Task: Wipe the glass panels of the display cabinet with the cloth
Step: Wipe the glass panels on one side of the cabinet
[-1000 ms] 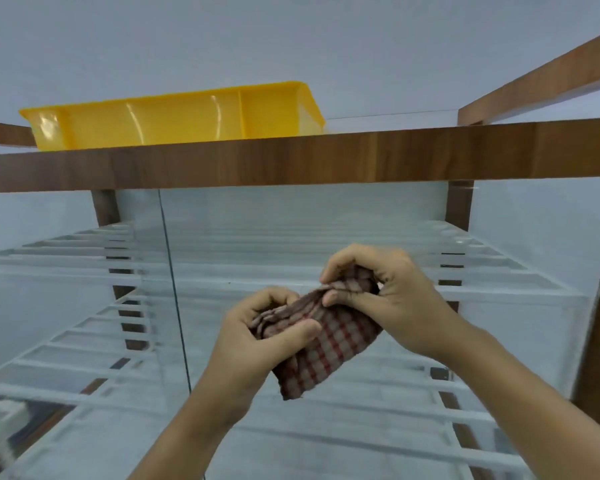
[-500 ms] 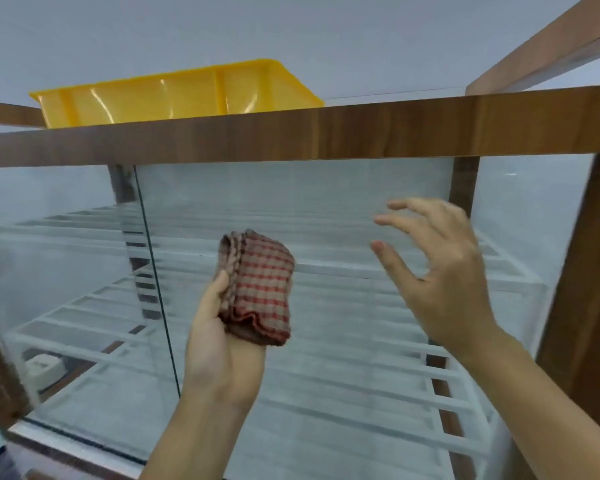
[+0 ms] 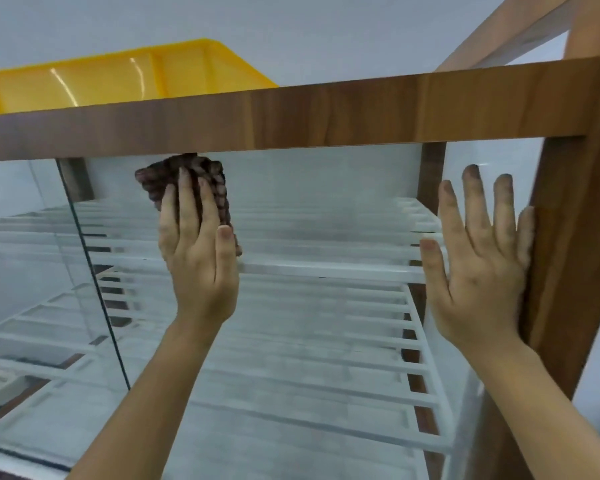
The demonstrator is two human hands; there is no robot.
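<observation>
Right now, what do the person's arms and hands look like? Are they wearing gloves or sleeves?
No gloves and no sleeves that show. The left hand and the right hand are bare, and both forearms are bare down to the picture's edge. No rings, watch or bracelets show. The nails look short and plain.

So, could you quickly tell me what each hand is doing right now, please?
Left hand: open, fingers straight, pressing the cloth against the glass.
Right hand: open, holding nothing.

woven checked cloth (image 3: 191, 181); clear glass panel (image 3: 309, 202); wood-grain frame (image 3: 326, 112); glossy yellow plastic tray (image 3: 118, 76).
</observation>
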